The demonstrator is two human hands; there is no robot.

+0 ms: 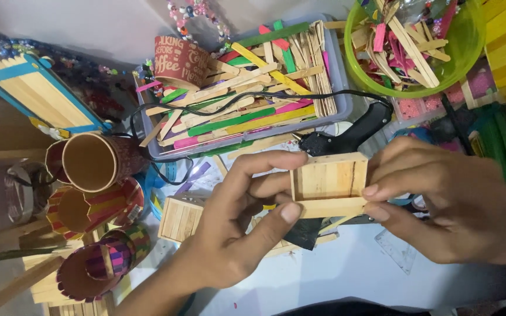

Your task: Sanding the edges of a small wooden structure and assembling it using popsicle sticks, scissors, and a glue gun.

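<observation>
A small open box of plain craft sticks (329,182) is held between both hands over the table. My left hand (238,225) grips its left side, thumb pressed on the lower front edge and index finger along the top. My right hand (440,199) pinches its right side with fingertips. A black glue gun (346,136) lies just behind the box, its cord running left.
A grey tray (339,76) full of coloured and plain craft sticks sits behind. A green bowl (464,52) of stick pieces is at top right. Paper cups (92,161), some covered in coloured sticks, stand left. Another stick box (180,217) lies beside my left hand.
</observation>
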